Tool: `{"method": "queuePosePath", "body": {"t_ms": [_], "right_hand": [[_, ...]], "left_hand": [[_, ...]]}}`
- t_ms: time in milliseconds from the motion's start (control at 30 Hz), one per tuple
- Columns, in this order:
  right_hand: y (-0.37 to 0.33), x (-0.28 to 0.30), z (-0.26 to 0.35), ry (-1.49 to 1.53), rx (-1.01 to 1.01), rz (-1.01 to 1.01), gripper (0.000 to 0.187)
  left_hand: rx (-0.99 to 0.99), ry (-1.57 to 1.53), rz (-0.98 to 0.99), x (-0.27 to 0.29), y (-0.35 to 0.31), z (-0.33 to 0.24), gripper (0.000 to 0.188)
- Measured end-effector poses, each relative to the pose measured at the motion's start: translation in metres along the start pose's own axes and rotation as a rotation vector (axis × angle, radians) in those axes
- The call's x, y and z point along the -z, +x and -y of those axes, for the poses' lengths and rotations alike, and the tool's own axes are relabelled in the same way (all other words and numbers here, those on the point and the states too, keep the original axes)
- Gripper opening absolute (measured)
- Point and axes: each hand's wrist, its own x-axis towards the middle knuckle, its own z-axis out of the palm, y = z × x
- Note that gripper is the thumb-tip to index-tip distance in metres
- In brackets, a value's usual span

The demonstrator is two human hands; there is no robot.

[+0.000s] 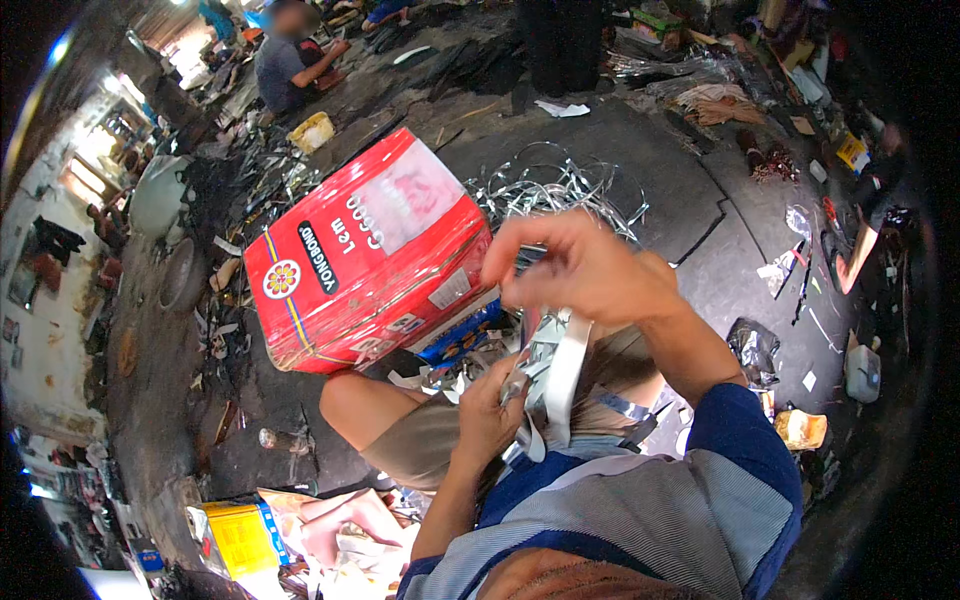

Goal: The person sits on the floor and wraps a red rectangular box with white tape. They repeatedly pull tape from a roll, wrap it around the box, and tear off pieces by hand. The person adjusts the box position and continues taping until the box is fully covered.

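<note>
My left hand [488, 408] is closed round a bundle of silvery-white strips [556, 380] in front of my body. Just above the bundle, my right hand [592, 275] has its fingers curled in a pinch, slightly blurred; what they hold, if anything, cannot be made out. A large red rectangular tin [350, 250] with a flower emblem lies tilted by my bent knee, left of my right hand. Behind it sprawls a tangle of thin shiny strips [570, 185]. A blue printed packet [462, 335] shows under the tin's lower edge.
Another person [290, 65] sits at the far left. At the right, an arm [862, 255] reaches in. A yellow tin [238, 540] stands at lower left beside bright scraps. A black plastic bag [754, 350] and a clear container [862, 373] are on the right floor.
</note>
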Motion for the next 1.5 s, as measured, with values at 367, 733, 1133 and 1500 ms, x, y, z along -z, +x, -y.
{"method": "queuePosePath", "body": {"t_ms": [367, 733, 1133, 1500], "right_hand": [[-0.009, -0.010, -0.013, -0.431, 0.196, 0.409, 0.031], [0.038, 0.004, -0.011, -0.460, 0.234, 0.512, 0.017], [0.151, 0.048, -0.030, -0.561, 0.009, 0.322, 0.027], [0.173, 0.034, -0.062, -1.028, 0.213, 0.087, 0.022]], "left_hand": [[-0.095, -0.326, -0.051, 0.024, 0.023, -0.050, 0.110], [0.159, -0.053, -0.122, 0.161, 0.020, -0.012, 0.023], [0.463, 0.106, -0.044, 0.353, 0.068, 0.034, 0.029], [-0.178, 0.859, -0.625, 0.242, 0.184, 0.042, 0.046]]}}
